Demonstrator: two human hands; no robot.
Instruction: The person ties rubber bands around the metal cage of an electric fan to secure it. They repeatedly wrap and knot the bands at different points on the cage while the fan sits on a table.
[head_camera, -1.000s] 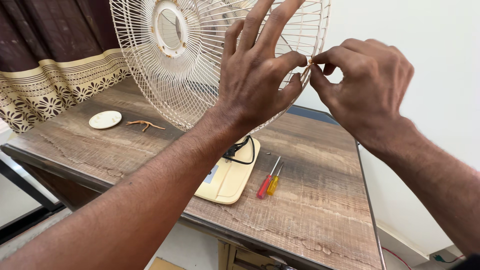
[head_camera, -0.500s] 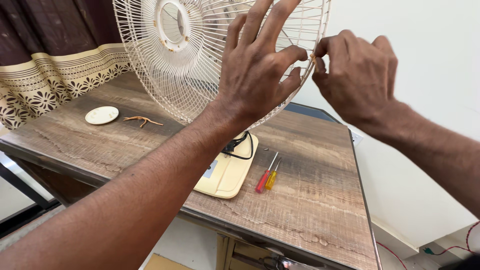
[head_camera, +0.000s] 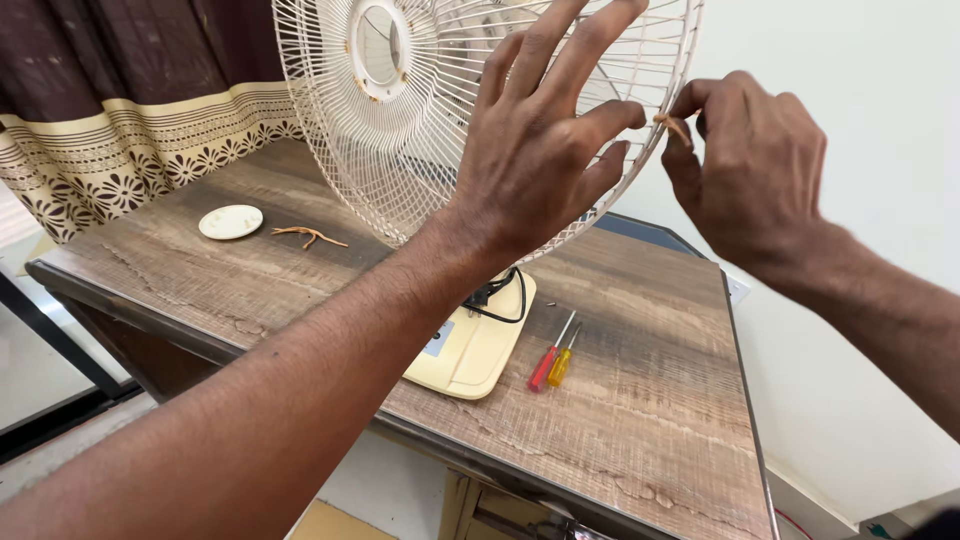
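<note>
Wood-grain table (head_camera: 640, 420) fills the lower view, with a patterned brown and cream curtain (head_camera: 120, 130) hanging behind its far left corner. Upright on the table stands a cream fan, its round wire grille (head_camera: 340, 150) facing the camera and its flat base (head_camera: 470, 350) resting near the front edge with a black cord looped on it. The left hand (head_camera: 530, 160) lies spread wide against the grille's right side, fingers fanned, palm pressing the wires. The right hand (head_camera: 750, 170) is pinched narrowly at the grille's rim, thumb and forefinger closed on a small brownish clip (head_camera: 675, 125). On the table right of the base lie a red-handled screwdriver (head_camera: 548, 362) and a yellow-handled screwdriver (head_camera: 563, 362), side by side. Far left sit a round cream cap (head_camera: 230, 221) and, just beside it, a few loose brownish clips (head_camera: 308, 236).
</note>
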